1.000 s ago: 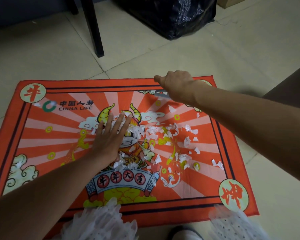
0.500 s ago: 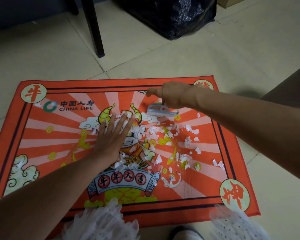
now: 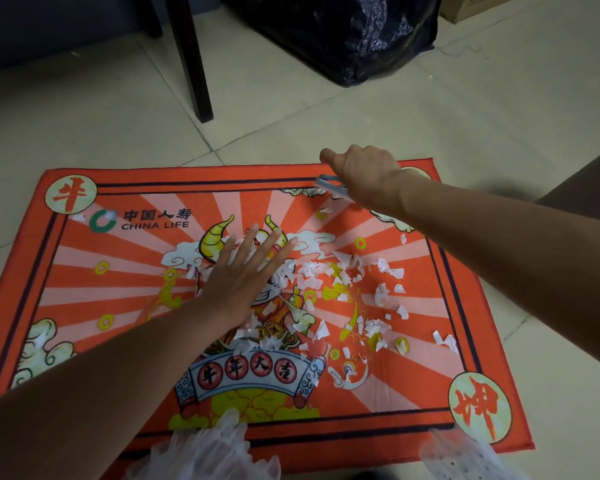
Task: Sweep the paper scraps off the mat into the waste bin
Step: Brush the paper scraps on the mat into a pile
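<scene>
Both forearms are bare from the frame edges to the wrists, with no sleeve, watch, bracelet or ring showing. The left hand (image 3: 238, 278) has short, pale, unpainted nails on its fingers. The right hand (image 3: 364, 174) shows only its back and knuckles, so its nails cannot be seen. At the bottom edge, a white, sheer, ruffled garment (image 3: 208, 452) with a scalloped hem covers the left side of the lap, and a second fold of the same white fabric (image 3: 465, 459), dotted with small dark spots, shows on the right.
</scene>
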